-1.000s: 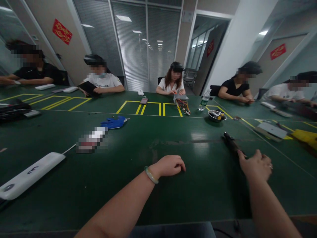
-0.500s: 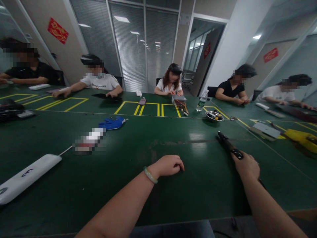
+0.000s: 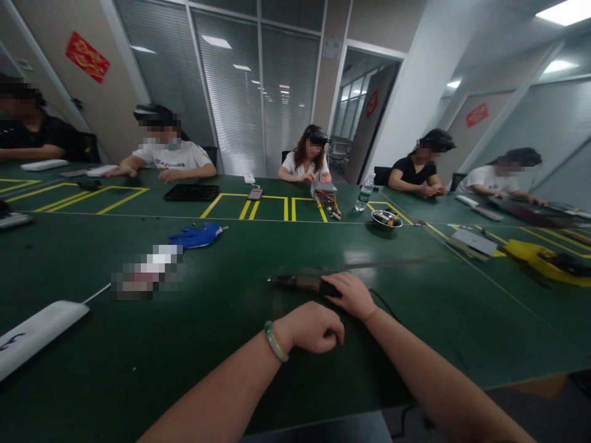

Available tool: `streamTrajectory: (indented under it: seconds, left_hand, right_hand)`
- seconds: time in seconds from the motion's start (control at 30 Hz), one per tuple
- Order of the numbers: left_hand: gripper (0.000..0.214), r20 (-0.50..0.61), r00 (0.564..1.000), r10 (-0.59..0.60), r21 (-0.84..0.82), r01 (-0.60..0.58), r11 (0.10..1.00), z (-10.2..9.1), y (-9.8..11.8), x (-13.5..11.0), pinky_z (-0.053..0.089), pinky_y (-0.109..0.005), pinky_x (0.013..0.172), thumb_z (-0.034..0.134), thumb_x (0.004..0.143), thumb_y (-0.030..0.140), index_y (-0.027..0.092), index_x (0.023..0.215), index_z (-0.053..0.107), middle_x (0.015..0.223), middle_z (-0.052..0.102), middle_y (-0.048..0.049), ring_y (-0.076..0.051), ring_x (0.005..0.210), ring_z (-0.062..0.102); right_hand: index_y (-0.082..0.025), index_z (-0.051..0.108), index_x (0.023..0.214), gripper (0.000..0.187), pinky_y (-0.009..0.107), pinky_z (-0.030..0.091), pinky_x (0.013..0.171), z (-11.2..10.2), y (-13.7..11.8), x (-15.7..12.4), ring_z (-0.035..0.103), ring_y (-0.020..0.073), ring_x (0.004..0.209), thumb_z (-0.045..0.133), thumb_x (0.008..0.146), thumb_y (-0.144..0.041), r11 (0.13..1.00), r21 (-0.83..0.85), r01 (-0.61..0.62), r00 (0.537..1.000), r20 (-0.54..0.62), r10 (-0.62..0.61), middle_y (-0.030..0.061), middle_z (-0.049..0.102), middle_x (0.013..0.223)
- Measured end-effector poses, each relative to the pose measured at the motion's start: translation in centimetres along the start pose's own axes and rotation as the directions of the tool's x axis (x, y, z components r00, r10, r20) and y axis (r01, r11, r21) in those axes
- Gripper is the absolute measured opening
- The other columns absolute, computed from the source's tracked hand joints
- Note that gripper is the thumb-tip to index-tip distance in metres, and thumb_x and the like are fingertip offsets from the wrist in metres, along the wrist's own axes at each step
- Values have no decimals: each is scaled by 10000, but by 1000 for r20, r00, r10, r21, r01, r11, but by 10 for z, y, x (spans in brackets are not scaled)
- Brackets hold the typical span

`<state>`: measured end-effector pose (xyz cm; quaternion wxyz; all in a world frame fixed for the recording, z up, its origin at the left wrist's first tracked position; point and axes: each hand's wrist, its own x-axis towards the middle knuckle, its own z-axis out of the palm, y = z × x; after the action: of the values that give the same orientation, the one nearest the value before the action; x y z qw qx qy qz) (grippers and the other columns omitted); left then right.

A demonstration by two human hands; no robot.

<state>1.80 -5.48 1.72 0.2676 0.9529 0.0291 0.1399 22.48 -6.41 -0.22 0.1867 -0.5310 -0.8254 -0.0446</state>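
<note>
A dark corded electric screwdriver (image 3: 307, 283) lies low over the green table, its thin metal tip toward the left. My right hand (image 3: 353, 296) grips its rear end from above, and the black cord runs off behind the hand. Closer to me, my left hand (image 3: 314, 327) is curled into a loose fist on or just above the tabletop, with nothing visible in it. A green-and-white bangle (image 3: 276, 342) circles the left wrist. The two hands are close together but apart, with the screwdriver beyond the left one.
A blue glove (image 3: 196, 235) and a white power bank (image 3: 46, 332), cabled to a blurred-out device, lie to the left. Farther off are a metal bowl (image 3: 386, 219) of small parts, a water bottle (image 3: 364, 194) and a black tray (image 3: 191, 192). Several people sit around the table.
My right hand has brought the screwdriver leftward, from the right side to just beyond my left hand, and its tip now points left. Across the table, a person has put down the black tray.
</note>
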Motion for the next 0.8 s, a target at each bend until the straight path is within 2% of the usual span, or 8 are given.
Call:
streamTrajectory:
  seconds: [0.13, 0.3, 0.37, 0.47, 0.57, 0.67, 0.73, 0.8]
  left_hand:
    - [239, 18, 1000, 21, -37, -20, 999, -1, 3, 2, 473, -221, 760, 559, 751, 90, 232, 859, 718, 871, 714, 34, -123, 766, 638]
    - [264, -14, 1000, -4, -43, 3, 999, 3, -5, 2, 485, -225, 785, 552, 758, 89, 237, 891, 725, 876, 721, 34, -130, 784, 654]
    - [266, -82, 996, -42, -16, 41, 999, 3, -7, 2, 490, -233, 791, 535, 789, 105, 236, 931, 716, 892, 722, 29, -132, 792, 658]
    - [290, -314, 945, -88, 32, 103, 994, -1, -7, 2, 490, -283, 882, 493, 848, 137, 220, 1063, 669, 1027, 705, -8, -156, 924, 648]
    - [361, -524, 843, -121, 92, 197, 976, -8, -9, 2, 447, -371, 1004, 477, 866, 145, 214, 1200, 594, 1167, 652, -50, -190, 1088, 589]
    - [424, -599, 776, -199, 151, 353, 923, -14, -17, 1, 412, -415, 1052, 505, 870, 184, 226, 1291, 532, 1259, 594, -67, -215, 1177, 535]
    - [428, -599, 758, -257, 187, 445, 876, -15, -23, 1, 396, -424, 1068, 526, 881, 244, 227, 1308, 519, 1296, 570, -70, -228, 1218, 509]
    - [417, -562, 771, -300, 229, 493, 839, -12, -29, 1, 390, -421, 1069, 515, 908, 314, 231, 1317, 514, 1317, 561, -64, -227, 1232, 503]
  right_hand:
    - [-231, 554, 1311, 469, 339, 403, 977, 15, -29, 34, 537, 200, 1099, 643, 887, -411, 989, 102, 108, 990, 81, -117, 73, 613, 1194]
    - [-276, 520, 1347, 456, 330, 389, 993, 21, -30, 40, 526, 184, 1119, 616, 902, -281, 982, 138, 125, 982, 121, -143, 40, 600, 1206]
    - [-295, 487, 1378, 492, 334, 375, 1012, 17, -27, 37, 501, 181, 1159, 566, 903, -191, 982, 138, 129, 981, 125, -147, 33, 573, 1259]
    - [-276, 443, 1416, 560, 364, 360, 1040, 8, -27, 28, 468, 204, 1206, 566, 875, -200, 982, 150, 112, 986, 107, -128, 54, 522, 1330]
    - [-252, 437, 1416, 559, 397, 357, 1054, -4, -32, 13, 453, 226, 1228, 564, 872, -233, 990, 135, -32, 999, -13, 34, 76, 497, 1352]
    - [-245, 479, 1371, 478, 420, 383, 1035, -15, -34, -14, 486, 240, 1189, 555, 901, -280, 953, 113, -281, 942, -159, 297, 85, 520, 1309]
    - [-253, 504, 1343, 426, 424, 401, 1018, -20, -34, -41, 510, 240, 1154, 539, 924, -318, 904, 104, -415, 880, -204, 428, 81, 533, 1282]
    - [-271, 523, 1324, 402, 435, 405, 1015, -21, -34, -69, 515, 244, 1150, 537, 931, -351, 867, 81, -492, 846, -191, 498, 72, 531, 1279]
